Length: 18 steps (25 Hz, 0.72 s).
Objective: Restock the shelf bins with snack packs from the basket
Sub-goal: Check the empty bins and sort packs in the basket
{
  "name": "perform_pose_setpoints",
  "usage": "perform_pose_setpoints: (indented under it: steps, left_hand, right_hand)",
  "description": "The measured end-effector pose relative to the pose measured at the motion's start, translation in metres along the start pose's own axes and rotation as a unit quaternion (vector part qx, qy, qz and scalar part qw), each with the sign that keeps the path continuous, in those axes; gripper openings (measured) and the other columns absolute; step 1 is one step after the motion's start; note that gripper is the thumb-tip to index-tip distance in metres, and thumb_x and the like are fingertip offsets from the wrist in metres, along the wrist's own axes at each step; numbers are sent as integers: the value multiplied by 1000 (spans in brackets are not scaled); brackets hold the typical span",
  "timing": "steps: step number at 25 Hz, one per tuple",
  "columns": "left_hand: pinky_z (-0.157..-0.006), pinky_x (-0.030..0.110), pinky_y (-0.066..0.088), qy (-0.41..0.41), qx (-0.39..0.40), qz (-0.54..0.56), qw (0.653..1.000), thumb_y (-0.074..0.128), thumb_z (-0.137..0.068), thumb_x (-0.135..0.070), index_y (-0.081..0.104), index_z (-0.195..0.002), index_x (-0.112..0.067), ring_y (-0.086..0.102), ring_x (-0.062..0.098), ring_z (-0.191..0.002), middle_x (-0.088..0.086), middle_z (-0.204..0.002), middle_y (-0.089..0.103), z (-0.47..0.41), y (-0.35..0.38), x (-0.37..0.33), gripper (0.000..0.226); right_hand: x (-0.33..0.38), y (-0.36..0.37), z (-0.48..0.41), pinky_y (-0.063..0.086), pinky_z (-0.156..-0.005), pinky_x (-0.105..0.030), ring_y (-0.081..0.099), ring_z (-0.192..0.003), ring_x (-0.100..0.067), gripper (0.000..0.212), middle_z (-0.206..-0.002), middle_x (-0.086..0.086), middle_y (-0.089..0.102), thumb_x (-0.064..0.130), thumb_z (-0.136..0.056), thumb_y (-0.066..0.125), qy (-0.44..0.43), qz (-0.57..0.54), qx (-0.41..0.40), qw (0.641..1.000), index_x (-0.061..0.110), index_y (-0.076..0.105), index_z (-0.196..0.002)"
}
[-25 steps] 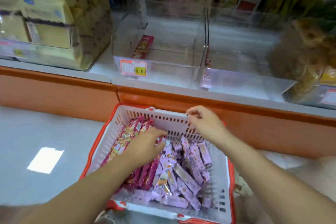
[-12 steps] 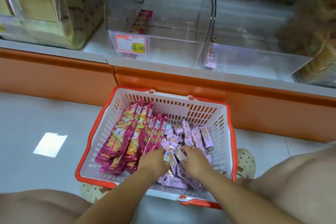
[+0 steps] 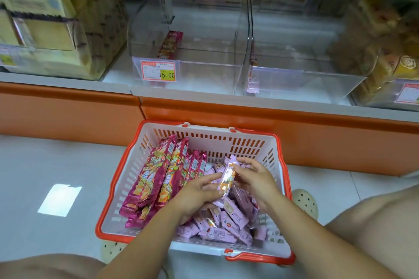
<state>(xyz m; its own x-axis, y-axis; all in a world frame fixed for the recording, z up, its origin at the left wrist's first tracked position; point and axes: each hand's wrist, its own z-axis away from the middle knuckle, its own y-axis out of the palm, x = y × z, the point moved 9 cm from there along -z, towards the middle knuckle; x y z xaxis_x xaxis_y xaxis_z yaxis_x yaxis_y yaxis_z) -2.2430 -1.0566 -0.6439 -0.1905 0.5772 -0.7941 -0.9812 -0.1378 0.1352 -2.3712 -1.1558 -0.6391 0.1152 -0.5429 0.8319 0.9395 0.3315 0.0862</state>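
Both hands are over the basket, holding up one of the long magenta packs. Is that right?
Wrong pack. In the head view the left hand and right hand, over the basket, hold up a small lilac pack; the long magenta packs lie along the basket's left side.

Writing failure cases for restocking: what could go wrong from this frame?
1. Wrong bin: the lilac pack, pinched between left hand and right hand, could land in the left bin, which holds a long magenta pack.
2. The fingertip hold looks light; it may slip back into the basket.
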Motion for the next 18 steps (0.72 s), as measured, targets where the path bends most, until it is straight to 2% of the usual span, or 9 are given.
perform_pose_setpoints:
  steps: [2,5,8,11,13,15,16,18]
  left_hand:
    - [-69,20,55,-7,20,17,1000,63,-88,-2,56,-119,-36,70,6,-82,-7,-100,73,4,5,-1,46]
    - [-83,29,57,-12,42,33,999,62,-88,2,58,-120,-34,70,10,-90,-15,-88,75,5,10,-2,48]
    - [-82,29,56,-3,43,29,999,64,-87,0,58,-126,-32,70,10,-92,-9,-98,74,8,13,-11,50]
    - [-81,29,54,35,29,13,999,67,-85,-2,54,-133,-26,69,15,-96,0,-111,72,11,16,-35,56]
    - [-83,30,54,91,22,-9,996,67,-84,0,51,-135,-23,69,19,-97,4,-110,72,20,18,-76,59]
    - [-85,31,55,171,22,-41,984,68,-83,-3,52,-134,-25,69,16,-98,-1,-108,73,36,24,-135,58]
    - [-87,30,55,219,13,-58,974,68,-84,-7,53,-133,-28,68,12,-101,-4,-110,72,48,26,-169,55]
    - [-89,20,53,329,-56,-107,937,67,-85,-14,55,-130,-32,64,2,-106,-11,-114,70,72,23,-241,49]
  right_hand:
    - [2,-1,2,59,-72,-33,71,-80,-23,24,-96,-14,73,4,-87,66,0,-22,8,1000,12,65,-109]
    - [7,-4,4,59,-74,-34,71,-82,-23,23,-97,-14,72,2,-88,64,-17,-35,20,999,11,65,-109]
    - [15,-6,7,57,-75,-35,70,-89,-26,29,-102,-16,72,4,-88,64,-28,-43,31,998,12,64,-116]
    - [40,2,17,56,-74,-35,70,-93,-25,39,-105,-11,72,7,-87,66,-65,-12,57,996,25,63,-121]
    - [76,10,28,56,-71,-32,71,-89,-21,49,-103,-8,72,0,-86,64,-111,-15,65,992,30,59,-124]
    - [134,13,46,58,-75,-32,69,-87,-18,55,-98,-6,70,-5,-84,64,-195,-11,62,979,33,59,-124]
    - [170,14,59,58,-76,-31,68,-86,-17,56,-98,-6,69,-6,-83,64,-244,-10,60,968,35,59,-121]
    - [250,6,82,58,-72,-28,67,-83,-16,57,-97,-7,67,-7,-83,64,-344,-14,46,938,37,55,-119]
